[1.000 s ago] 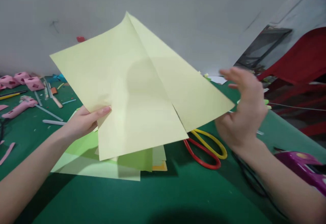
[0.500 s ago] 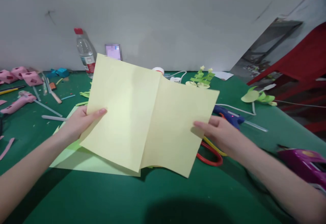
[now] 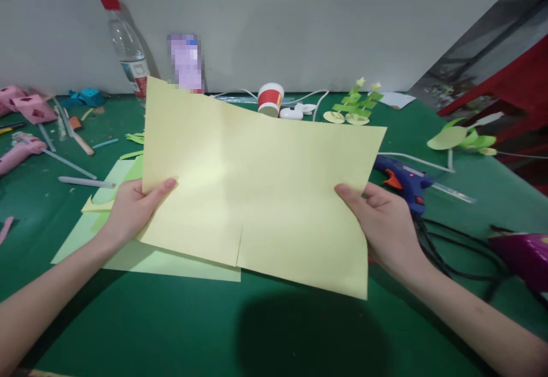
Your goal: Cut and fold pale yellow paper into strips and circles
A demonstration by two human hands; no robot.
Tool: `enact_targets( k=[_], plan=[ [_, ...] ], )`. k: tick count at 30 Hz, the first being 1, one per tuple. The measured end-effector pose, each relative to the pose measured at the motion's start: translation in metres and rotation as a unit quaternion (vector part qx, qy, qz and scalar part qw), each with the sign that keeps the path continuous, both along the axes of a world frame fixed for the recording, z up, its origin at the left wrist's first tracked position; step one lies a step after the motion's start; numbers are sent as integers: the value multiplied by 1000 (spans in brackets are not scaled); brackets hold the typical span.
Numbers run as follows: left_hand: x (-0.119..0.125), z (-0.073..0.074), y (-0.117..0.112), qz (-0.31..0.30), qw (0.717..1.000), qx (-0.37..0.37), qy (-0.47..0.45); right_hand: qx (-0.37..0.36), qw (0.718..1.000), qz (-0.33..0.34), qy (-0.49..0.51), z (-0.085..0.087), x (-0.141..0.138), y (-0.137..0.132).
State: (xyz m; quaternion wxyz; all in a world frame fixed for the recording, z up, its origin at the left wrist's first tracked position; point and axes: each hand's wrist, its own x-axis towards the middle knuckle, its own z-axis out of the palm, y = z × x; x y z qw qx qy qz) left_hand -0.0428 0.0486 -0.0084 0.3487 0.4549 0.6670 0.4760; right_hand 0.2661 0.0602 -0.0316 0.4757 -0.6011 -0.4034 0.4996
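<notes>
A pale yellow sheet of paper hangs upright above the table, spread between both hands. My left hand pinches its left edge, thumb on the near face. At the right edge my right hand grips it the same way. A short slit runs up from the lower edge near the middle, and the two sides sit slightly offset there. Behind and below the sheet, pale green paper lies on the table, partly covered. Close to my right hand is a blue glue gun with a clear stick in it.
On the green table stand a water bottle, a paper cup and paper plants. At left lie a pink glue gun and pink paper shapes. A magenta device and black cables are at right.
The yellow paper has been spread wider and flatter; the fold line down its middle has shrunk to a short slit at the bottom. My right hand has moved slightly right. The view has tilted down.
</notes>
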Motion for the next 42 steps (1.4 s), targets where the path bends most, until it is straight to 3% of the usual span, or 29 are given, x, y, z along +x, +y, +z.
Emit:
enact_targets(
  k=[6,13,24,33,39,42],
  plan=[
    [3,-1,0,38,996,-43,70,17,998,-31,-49,-4,0,-1],
    [3,-6,1,36,994,-24,100,66,986,-76,-133,-11,4,-2],
    [-1,-11,1,11,992,-25,123,134,957,-94,-239,-20,8,-1],
    [-2,-10,0,23,986,-50,155,128,976,-96,-146,-21,12,3],
    [-8,-15,3,-44,998,-34,-13,79,994,-1,-71,-25,17,8],
    [-1,-15,3,3,998,-63,-2,63,994,-5,-94,-20,12,6]
  ],
)
